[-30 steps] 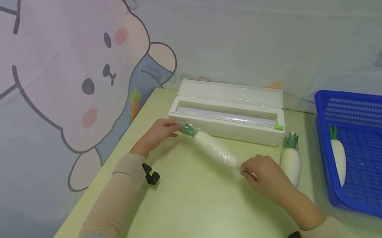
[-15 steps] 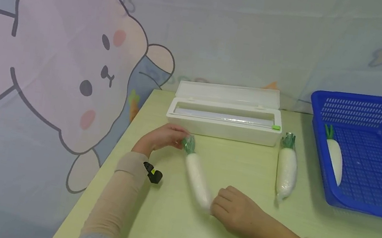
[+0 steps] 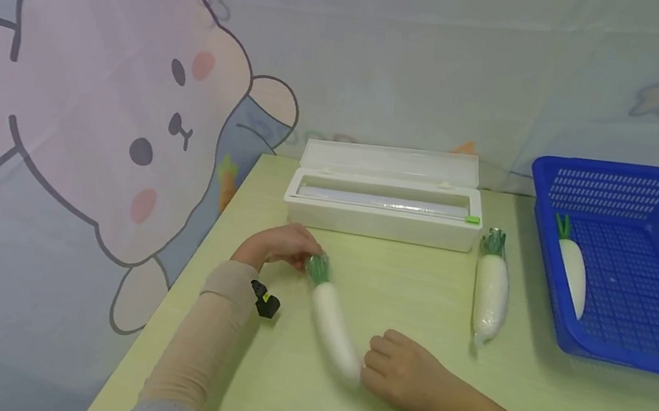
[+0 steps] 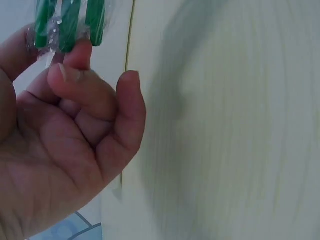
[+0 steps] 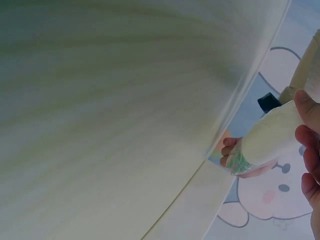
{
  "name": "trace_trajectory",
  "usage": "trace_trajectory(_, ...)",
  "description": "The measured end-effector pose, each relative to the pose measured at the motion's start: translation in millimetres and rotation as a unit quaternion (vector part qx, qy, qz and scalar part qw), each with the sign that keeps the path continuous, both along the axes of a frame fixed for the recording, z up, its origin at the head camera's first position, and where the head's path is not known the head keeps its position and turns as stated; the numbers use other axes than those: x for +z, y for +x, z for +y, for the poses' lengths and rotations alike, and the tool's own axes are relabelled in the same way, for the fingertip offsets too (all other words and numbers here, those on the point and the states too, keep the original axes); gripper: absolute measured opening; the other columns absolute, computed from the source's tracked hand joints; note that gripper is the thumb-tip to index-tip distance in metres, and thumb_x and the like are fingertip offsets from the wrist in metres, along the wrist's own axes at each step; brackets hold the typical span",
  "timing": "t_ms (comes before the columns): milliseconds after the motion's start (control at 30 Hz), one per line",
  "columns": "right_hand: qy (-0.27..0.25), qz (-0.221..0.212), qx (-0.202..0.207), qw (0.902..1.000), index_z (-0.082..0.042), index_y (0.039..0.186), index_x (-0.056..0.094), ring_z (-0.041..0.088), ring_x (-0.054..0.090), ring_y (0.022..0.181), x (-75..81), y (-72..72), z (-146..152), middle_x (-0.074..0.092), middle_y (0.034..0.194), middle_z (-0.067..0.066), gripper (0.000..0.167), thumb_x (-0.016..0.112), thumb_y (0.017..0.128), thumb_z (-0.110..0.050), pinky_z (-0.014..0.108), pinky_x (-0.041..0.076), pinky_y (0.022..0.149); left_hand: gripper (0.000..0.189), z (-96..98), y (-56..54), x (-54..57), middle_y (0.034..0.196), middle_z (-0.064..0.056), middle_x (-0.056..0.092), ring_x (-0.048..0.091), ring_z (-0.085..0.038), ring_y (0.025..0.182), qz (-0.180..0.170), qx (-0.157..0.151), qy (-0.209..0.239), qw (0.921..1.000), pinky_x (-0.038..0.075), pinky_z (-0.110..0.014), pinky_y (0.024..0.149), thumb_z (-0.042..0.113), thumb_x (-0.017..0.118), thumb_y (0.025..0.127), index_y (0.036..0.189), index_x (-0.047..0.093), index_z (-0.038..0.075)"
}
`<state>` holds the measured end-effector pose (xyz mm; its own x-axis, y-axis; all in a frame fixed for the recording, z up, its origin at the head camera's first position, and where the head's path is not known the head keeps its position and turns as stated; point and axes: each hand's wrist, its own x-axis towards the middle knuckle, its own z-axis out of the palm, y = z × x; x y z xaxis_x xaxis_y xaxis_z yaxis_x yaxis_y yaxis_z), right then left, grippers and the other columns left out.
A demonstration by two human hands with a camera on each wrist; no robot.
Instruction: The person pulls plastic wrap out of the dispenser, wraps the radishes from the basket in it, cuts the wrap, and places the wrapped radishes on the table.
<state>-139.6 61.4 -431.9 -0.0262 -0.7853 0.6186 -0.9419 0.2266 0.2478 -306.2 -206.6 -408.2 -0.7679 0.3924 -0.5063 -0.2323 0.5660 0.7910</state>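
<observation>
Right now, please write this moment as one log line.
left hand: pinches wrapped radish at leaves; right hand: holds its tip; second wrapped radish: on table; third radish: in blue basket; film box: open

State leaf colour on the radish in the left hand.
Green leaves; clearest in the left wrist view.

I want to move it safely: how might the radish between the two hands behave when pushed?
The radish looks apt to roll: its body is long and rounded. Shiny film around its green top may feel slippery. It's probably fairly stiff, showing no kink between the left hand and right hand.
</observation>
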Motion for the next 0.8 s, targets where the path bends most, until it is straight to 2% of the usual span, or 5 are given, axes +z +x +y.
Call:
trace_trajectory(133, -0.021, -0.029, -0.022, 0.9991, -0.013, 0.072, 0.054, 0.013, 0.031, 0.065, 0.2, -1.3, 9.0, 0.043, 0.065, -0.004, 0.033, 0.043, 0.103, -0.018, 0.024, 0.027, 0.06, 0.026, 5.7, 0.5, 1.6, 0.068, 0.0, 0.053, 0.054, -0.013, 0.062, 0.015, 0.026, 0.007, 0.9995, 0.052, -0.027, 0.069, 0.021, 0.06, 0.095, 0.073, 0.058, 0.006)
trace_trajectory(267, -0.037, -0.049, -0.034, 0.9975, -0.013, 0.077, 0.059, 0.011, 0.037, 0.065, -0.2, -0.4, 19.2, 0.048, 0.067, -0.006, 0.03, 0.046, 0.101, -0.023, 0.023, 0.031, 0.061, 0.033, 13.9, 0.9, 4.9, 0.071, -0.001, 0.049, 0.054, -0.016, 0.068, 0.032, 0.022, 0.013, 0.9991, 0.052, -0.031, 0.078, 0.025, 0.054, 0.098, 0.07, 0.053, 0.008)
trace_trajectory(433, -0.045, -0.06, -0.047, 0.9961, -0.011, 0.083, 0.064, 0.011, 0.042, 0.067, 1.7, 3.8, 28.9, 0.054, 0.071, -0.006, 0.033, 0.042, 0.104, -0.023, 0.023, 0.036, 0.062, 0.029, 28.8, 3.7, 10.4, 0.077, -0.003, 0.05, 0.054, -0.016, 0.077, 0.045, 0.007, 0.03, 0.9985, 0.053, -0.033, 0.083, 0.024, 0.05, 0.1, 0.077, 0.058, 0.007)
trace_trajectory(600, -0.052, -0.058, -0.076, 0.994, -0.01, 0.081, 0.065, 0.012, 0.043, 0.067, 6.1, 8.4, 39.8, 0.055, 0.071, -0.005, 0.04, 0.038, 0.106, -0.025, 0.024, 0.035, 0.06, 0.029, 42.7, 8.1, 14.2, 0.078, -0.002, 0.05, 0.052, -0.014, 0.077, 0.06, -0.009, 0.041, 0.9973, 0.053, -0.033, 0.084, 0.023, 0.048, 0.1, 0.079, 0.06, 0.007)
trace_trajectory(800, -0.079, -0.07, -0.136, 0.9851, -0.007, 0.077, 0.067, 0.013, 0.047, 0.065, 13.0, 13.4, 60.0, 0.057, 0.069, -0.003, 0.049, 0.035, 0.106, -0.029, 0.025, 0.037, 0.059, 0.028, 58.0, 8.8, 10.6, 0.075, -0.002, 0.051, 0.052, -0.012, 0.074, 0.078, 0.003, 0.043, 0.996, 0.052, -0.031, 0.083, 0.023, 0.052, 0.099, 0.083, 0.065, 0.004)
